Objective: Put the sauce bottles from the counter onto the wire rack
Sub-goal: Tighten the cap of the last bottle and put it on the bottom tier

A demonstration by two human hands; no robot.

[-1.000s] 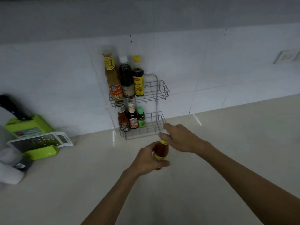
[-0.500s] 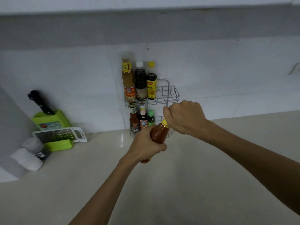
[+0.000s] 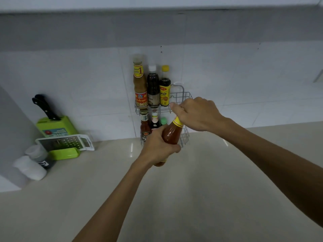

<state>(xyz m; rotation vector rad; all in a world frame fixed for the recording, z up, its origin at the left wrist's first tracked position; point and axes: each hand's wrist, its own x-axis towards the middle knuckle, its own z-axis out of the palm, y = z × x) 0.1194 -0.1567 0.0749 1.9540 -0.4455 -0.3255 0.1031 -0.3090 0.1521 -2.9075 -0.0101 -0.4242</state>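
At nine o'clock a green knife block (image 3: 57,126) and grater (image 3: 65,143) sit on the counter (image 3: 209,189). Centre, the left hand (image 3: 158,147) grips a red sauce bottle (image 3: 172,132), tilted toward one o'clock, before the wire rack (image 3: 181,100). The right hand (image 3: 195,114) is closed over its cap.

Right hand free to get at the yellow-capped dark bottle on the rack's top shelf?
Probably not as things stand: the right hand is closed over the top of the red sauce bottle, which the left hand also grips. The yellow-capped dark bottle itself stands unobstructed just beyond.
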